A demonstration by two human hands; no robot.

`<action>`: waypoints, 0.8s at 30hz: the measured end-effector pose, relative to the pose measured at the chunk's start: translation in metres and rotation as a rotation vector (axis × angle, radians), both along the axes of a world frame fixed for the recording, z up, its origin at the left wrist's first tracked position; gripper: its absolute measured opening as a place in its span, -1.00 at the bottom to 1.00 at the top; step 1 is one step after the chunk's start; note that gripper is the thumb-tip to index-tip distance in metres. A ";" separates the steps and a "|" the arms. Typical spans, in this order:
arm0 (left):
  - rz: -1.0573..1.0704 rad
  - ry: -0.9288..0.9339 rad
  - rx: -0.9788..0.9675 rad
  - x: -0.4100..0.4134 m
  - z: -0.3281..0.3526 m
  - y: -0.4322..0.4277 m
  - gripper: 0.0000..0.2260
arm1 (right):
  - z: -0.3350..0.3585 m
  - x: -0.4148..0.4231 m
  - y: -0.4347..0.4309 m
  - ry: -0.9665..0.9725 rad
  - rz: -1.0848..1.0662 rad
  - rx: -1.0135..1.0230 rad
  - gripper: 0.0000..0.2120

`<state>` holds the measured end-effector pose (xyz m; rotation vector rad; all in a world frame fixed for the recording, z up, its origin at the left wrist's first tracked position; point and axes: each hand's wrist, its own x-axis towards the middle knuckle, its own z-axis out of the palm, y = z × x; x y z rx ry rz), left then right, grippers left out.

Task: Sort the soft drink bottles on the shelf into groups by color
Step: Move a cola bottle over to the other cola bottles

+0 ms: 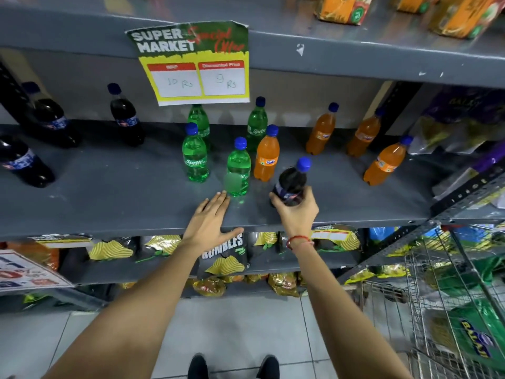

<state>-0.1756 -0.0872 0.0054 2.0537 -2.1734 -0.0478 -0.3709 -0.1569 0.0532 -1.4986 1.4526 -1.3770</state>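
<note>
Shelf [109, 192]: grey metal, middle tier; holds every soft drink bottle in view, all with blue caps.
Right hand [296, 207]: clenched round the lower body of a dark cola bottle [291, 181] at the front of the shelf, about 1 o'clock from centre frame.
Held bottle axis: near upright, cap tipped slightly toward 1 o'clock. Cannot tell whether its base is on the shelf or lifted; the fingers hide it.
Left hand [209, 218]: released, palm down, fingers flat on the shelf's front edge, fingertips just beside the nearest green bottle [238, 168]; grasping nothing.
Dark group [127, 116]: three bottles standing at 9 to 10 o'clock, well apart from the held one, far left of the shelf.
Key relation: the held bottle's own colour group lies to the left, across the green group and past the left hand. The left hand is the nearer to that group; the right hand has the bottle.
Green group [195, 157]: four bottles clustered at 12 o'clock under the price sign [196, 64].
Stray orange bottle [266, 157]: just beside the green cluster, at its right edge; judged out of place.
Orange group [366, 135]: three bottles at 2 o'clock, well apart from the stray.
Judgement: sorting partly done; the held dark bottle and the stray orange one remain to be regrouped.
Risk: a leftward carry passes close to the green bottles; a low sweep could knock one.
Wire cart [437, 283]: at 4 o'clock, holding green snack bags.
Lower shelf: chip bags [224, 258], packed in a row.
</note>
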 end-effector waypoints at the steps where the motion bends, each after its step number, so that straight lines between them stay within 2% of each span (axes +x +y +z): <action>1: -0.002 0.028 0.000 0.004 0.001 0.002 -0.11 | 0.001 0.012 0.009 0.012 0.048 -0.013 -0.62; 8: 0.157 0.093 -0.058 0.074 -0.001 0.041 -0.24 | 0.008 0.112 0.041 0.069 0.313 -0.074 -0.52; 13: 0.281 0.126 -0.083 0.142 -0.001 0.079 -0.20 | 0.018 0.196 0.048 0.102 0.432 -0.055 -0.60; 19: 0.364 0.124 -0.073 0.191 0.000 0.094 -0.16 | 0.013 0.284 0.044 0.164 0.492 0.035 -0.57; 24: 0.377 0.064 -0.071 0.197 -0.003 0.090 -0.21 | 0.007 0.326 0.040 0.179 0.479 0.071 -0.57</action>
